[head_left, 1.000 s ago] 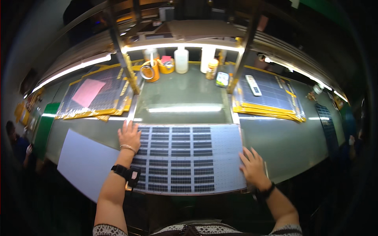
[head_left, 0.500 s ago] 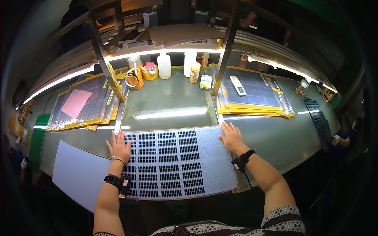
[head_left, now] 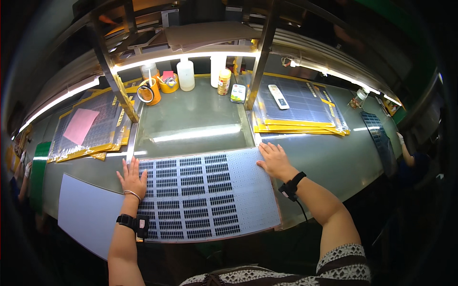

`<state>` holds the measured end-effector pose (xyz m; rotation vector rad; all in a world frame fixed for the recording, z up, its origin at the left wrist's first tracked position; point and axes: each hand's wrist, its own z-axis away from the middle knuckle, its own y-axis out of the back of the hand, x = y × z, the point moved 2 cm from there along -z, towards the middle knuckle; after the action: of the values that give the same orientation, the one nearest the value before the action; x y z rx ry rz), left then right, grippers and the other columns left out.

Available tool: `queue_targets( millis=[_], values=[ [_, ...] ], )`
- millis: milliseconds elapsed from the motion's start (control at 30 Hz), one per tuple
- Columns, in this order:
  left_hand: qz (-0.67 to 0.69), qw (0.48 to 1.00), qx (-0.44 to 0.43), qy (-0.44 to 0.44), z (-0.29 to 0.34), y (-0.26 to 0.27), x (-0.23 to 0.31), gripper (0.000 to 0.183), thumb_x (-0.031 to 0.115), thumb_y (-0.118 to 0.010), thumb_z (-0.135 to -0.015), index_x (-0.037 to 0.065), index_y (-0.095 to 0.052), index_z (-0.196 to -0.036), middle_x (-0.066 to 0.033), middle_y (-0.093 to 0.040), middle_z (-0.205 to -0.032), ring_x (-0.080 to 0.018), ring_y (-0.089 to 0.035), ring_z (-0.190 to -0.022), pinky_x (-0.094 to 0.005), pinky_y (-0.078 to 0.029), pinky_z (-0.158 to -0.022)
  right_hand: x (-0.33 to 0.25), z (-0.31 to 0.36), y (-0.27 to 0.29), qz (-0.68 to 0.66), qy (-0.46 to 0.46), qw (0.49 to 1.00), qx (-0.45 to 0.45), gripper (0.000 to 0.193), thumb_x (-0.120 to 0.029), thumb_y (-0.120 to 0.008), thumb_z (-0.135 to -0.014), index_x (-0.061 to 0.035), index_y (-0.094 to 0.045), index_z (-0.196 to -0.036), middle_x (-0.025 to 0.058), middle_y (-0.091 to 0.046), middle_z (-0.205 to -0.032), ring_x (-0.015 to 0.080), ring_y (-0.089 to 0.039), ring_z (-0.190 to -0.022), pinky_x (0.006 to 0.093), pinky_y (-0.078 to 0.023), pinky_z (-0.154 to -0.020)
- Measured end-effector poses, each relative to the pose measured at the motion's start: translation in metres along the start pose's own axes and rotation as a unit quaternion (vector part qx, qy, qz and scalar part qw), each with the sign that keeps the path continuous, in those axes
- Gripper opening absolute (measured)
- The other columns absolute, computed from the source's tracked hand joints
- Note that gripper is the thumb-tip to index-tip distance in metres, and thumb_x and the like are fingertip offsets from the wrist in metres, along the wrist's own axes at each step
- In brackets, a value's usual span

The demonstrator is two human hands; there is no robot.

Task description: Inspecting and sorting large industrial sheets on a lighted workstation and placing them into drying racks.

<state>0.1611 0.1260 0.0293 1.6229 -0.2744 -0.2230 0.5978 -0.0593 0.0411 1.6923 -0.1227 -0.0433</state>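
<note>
A flat white panel [head_left: 253, 183] with a grid of dark rectangular patterns lies in front of me at the near edge of the glass-topped bench. My left hand [head_left: 132, 180] rests flat on its far left corner, fingers pointing away and spread. On the far right corner lies my right hand [head_left: 275, 161], palm down with fingers stretched out. Neither hand grips anything. Black straps with small boxes sit on both wrists, and a cable hangs from the right one. Beside the panel, to the left, is a plain white sheet [head_left: 88, 209], partly covered by my left forearm.
Bottles [head_left: 185, 75], tape rolls [head_left: 150, 91] and a small jar [head_left: 223, 82] stand at the back. Yellow-edged sheet stacks flank the metal posts; a pink sheet [head_left: 81, 126] tops the left one, a remote control [head_left: 278, 97] the right. Co-workers' gloved hands show at both sides.
The whole view has shifted, so the bench appears slightly farther left. Both my hands stay flat on the panel's far corners. At the right, the co-worker's gloved hand has lifted.
</note>
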Motion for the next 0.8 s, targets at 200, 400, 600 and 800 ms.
queue_targets(
  millis=[200, 400, 600, 800],
  values=[
    [-0.045, 0.998, 0.032, -0.036, 0.0, 0.003, -0.003, 0.053, 0.036, -0.043, -0.088, 0.006, -0.04, -0.131, -0.0073, -0.029, -0.143, -0.0299, -0.011, -0.136, -0.0585, -0.005, -0.105, 0.023, -0.002, 0.016, -0.068, 0.058, 0.994, -0.062, 0.049, -0.034, -0.057, -0.083, -0.0126, -0.047, -0.126, 0.0092, -0.041, -0.134, 0.0296, -0.036, -0.125, 0.0453, -0.031, -0.101],
    [-0.056, 0.988, 0.063, -0.128, -0.012, 0.01, 0.078, 0.044, 0.025, -0.051, -0.085, 0.006, -0.048, -0.124, -0.0143, -0.034, -0.139, -0.0315, -0.018, -0.135, -0.0572, -0.011, -0.105, 0.059, -0.01, 0.029, -0.191, 0.099, 0.971, -0.103, 0.034, -0.024, -0.062, -0.08, -0.0119, -0.059, -0.112, 0.0101, -0.046, -0.126, 0.0293, -0.043, -0.114, 0.0361, -0.038, -0.095],
    [0.134, 0.92, 0.017, -0.369, -0.001, 0.009, 0.241, 0.045, 0.018, -0.056, -0.082, 0.011, -0.048, -0.125, -0.0141, -0.036, -0.138, -0.0322, -0.024, -0.132, -0.0544, -0.021, -0.104, 0.056, -0.026, 0.027, -0.215, 0.109, 0.969, -0.053, 0.031, -0.016, -0.064, -0.077, -0.0082, -0.059, -0.106, 0.0091, -0.051, -0.107, 0.0271, -0.049, -0.097, 0.0351, -0.044, -0.082],
    [0.201, 0.893, 0.025, -0.403, -0.002, -0.003, 0.313, 0.046, 0.019, -0.058, -0.079, 0.01, -0.048, -0.124, -0.0127, -0.038, -0.135, -0.0313, -0.026, -0.131, -0.0541, -0.023, -0.102, 0.044, -0.022, 0.028, -0.129, 0.165, 0.978, 0.012, 0.036, -0.012, -0.064, -0.072, -0.0038, -0.058, -0.106, 0.0097, -0.052, -0.105, 0.0245, -0.051, -0.093, 0.0334, -0.045, -0.074]
  ],
)
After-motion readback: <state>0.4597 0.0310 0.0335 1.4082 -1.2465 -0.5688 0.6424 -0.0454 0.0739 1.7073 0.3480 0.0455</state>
